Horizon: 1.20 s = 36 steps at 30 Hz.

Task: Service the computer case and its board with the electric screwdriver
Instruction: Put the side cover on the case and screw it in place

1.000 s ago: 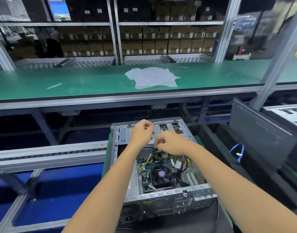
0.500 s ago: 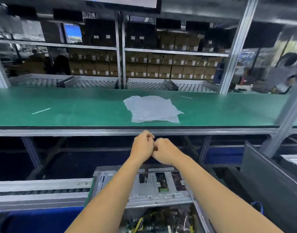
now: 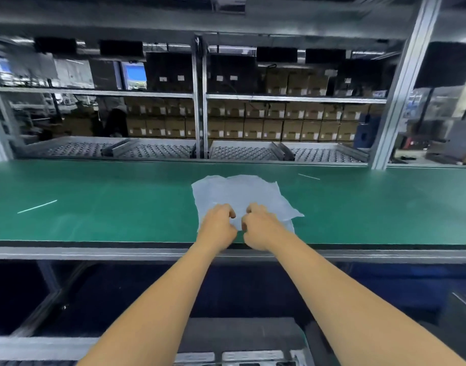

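Both hands are stretched out over the near edge of the long green-matted counter (image 3: 94, 207), side by side and almost touching, above a crumpled sheet of translucent white plastic (image 3: 242, 192). The left hand (image 3: 219, 225) and right hand (image 3: 258, 228) each have fingers curled inward toward one another; whether they pinch some small part between them or grip the sheet's near edge cannot be told, since the fingertips are turned away. The grey metal computer case (image 3: 242, 356) shows only as a sliver at the bottom of the view, below the counter and well apart from the hands; no electric screwdriver is visible. The risk, as I judge it, is that anything small being set down here could roll off the smooth mat or get lost in the folds of plastic, and the light sheet could slide under the hands and drag over the counter's edge.
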### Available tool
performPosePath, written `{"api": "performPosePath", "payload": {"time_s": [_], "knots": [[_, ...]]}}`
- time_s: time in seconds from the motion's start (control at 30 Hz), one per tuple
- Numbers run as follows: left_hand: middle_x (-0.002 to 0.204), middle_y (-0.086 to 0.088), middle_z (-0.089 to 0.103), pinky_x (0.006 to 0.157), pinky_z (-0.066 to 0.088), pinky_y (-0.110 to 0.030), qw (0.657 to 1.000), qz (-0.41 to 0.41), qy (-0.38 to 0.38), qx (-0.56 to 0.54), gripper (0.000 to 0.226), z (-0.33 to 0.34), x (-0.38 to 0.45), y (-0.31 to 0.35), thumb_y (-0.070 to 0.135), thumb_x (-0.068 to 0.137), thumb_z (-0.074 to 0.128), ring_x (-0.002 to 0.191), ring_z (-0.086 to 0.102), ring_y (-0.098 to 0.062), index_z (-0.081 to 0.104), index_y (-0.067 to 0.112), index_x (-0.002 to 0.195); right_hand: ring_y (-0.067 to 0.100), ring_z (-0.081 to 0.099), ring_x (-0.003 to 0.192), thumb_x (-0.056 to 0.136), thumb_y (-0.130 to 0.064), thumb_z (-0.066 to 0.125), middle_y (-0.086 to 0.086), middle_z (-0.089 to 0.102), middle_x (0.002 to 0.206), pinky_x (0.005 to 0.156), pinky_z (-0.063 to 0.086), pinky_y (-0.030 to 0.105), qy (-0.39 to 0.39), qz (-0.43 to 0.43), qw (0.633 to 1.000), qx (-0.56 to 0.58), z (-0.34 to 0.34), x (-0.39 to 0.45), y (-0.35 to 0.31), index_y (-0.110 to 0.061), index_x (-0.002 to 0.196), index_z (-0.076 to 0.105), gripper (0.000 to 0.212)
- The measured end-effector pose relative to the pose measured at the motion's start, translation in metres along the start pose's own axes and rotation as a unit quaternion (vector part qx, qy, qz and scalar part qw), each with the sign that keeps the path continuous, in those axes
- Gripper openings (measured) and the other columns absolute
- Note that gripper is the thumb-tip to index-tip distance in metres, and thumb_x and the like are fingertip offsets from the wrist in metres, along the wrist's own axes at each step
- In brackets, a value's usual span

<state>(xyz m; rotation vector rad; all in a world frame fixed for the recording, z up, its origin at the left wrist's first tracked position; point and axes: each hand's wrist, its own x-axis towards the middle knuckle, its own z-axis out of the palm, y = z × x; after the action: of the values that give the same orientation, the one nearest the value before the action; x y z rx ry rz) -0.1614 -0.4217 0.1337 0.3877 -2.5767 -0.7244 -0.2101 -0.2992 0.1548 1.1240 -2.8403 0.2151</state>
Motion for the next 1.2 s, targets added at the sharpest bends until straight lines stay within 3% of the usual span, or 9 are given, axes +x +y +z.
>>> {"api": "performPosePath", "payload": {"time_s": [0.2,0.4,0.57,0.73,0.8,0.9,1.03,1.2], "knots": [[0.120,-0.004,0.055,0.085,0.044,-0.035,0.993,0.020,-0.096,0.063,0.043,0.017,0.016,-0.004,0.014,0.077,0.058,0.105,0.051,-0.025,0.051,0.015,0.119,0.030,0.040,0.126,0.091,-0.012,0.047,0.012,0.045,0.138,0.105,0.031,0.044,-0.067,-0.003,0.997,-0.041,0.017,0.012,0.007,-0.012,0.122,0.062,0.034],[0.109,-0.005,0.057,0.076,0.039,-0.033,0.992,0.007,-0.081,0.096,0.037,0.032,0.025,-0.009,0.010,0.078,0.053,0.090,0.048,-0.023,0.047,0.013,0.114,0.026,0.050,0.098,0.090,-0.006,0.044,0.010,0.059,0.115,0.097,0.035,0.041,-0.096,-0.010,0.995,-0.023,0.021,0.019,0.013,-0.011,0.116,0.061,0.031],[0.111,-0.006,0.054,0.078,0.036,-0.035,0.976,0.044,-0.059,0.203,0.026,0.038,0.025,-0.011,0.012,0.086,0.046,0.097,0.051,-0.026,0.050,0.013,0.111,0.026,0.053,0.100,0.089,0.000,0.044,0.010,0.060,0.113,0.091,0.034,0.038,-0.065,-0.030,0.997,-0.008,0.023,0.018,0.011,-0.010,0.121,0.057,0.036],[0.108,-0.004,0.053,0.076,0.029,-0.031,0.942,0.096,-0.045,0.318,0.024,0.028,0.014,-0.007,0.010,0.087,0.046,0.100,0.049,-0.024,0.054,0.015,0.110,0.027,0.055,0.093,0.085,0.003,0.050,0.007,0.061,0.103,0.082,0.036,0.036,0.002,-0.048,0.999,0.018,0.016,0.009,0.006,-0.011,0.103,0.052,0.023],[0.104,-0.004,0.053,0.076,0.029,-0.031,0.945,0.098,-0.049,0.307,0.020,0.017,0.005,-0.005,0.011,0.086,0.045,0.097,0.048,-0.023,0.056,0.013,0.103,0.025,0.048,0.089,0.083,0.001,0.057,0.004,0.052,0.101,0.077,0.033,0.035,0.022,-0.045,0.998,0.033,0.013,-0.003,0.004,-0.016,0.102,0.038,0.032],[0.100,-0.006,0.055,0.073,0.029,-0.030,0.956,0.103,-0.058,0.268,0.014,-0.002,-0.018,0.002,0.014,0.083,0.043,0.090,0.046,-0.024,0.056,0.011,0.089,0.027,0.047,0.106,0.080,-0.005,0.062,0.004,0.045,0.118,0.084,0.036,0.038,0.014,-0.027,1.000,0.009,0.010,-0.024,0.003,-0.015,0.124,0.039,0.051],[0.095,-0.010,0.063,0.064,0.033,-0.030,0.965,0.072,-0.111,0.228,0.012,-0.024,-0.056,0.013,0.021,0.085,0.044,0.073,0.045,-0.023,0.048,0.013,0.077,0.032,0.057,0.106,0.087,-0.003,0.051,0.013,0.057,0.119,0.075,0.040,0.034,-0.070,-0.005,0.997,0.012,0.004,-0.058,-0.013,-0.008,0.111,0.055,0.025],[0.100,-0.012,0.061,0.066,0.038,-0.032,0.975,0.050,-0.141,0.164,0.007,-0.044,-0.106,0.016,0.018,0.088,0.041,0.078,0.051,-0.026,0.044,0.014,0.084,0.031,0.061,0.098,0.091,-0.001,0.046,0.013,0.062,0.112,0.072,0.042,0.033,-0.072,0.013,0.997,0.011,-0.005,-0.107,-0.042,-0.007,0.108,0.057,0.021]]}}
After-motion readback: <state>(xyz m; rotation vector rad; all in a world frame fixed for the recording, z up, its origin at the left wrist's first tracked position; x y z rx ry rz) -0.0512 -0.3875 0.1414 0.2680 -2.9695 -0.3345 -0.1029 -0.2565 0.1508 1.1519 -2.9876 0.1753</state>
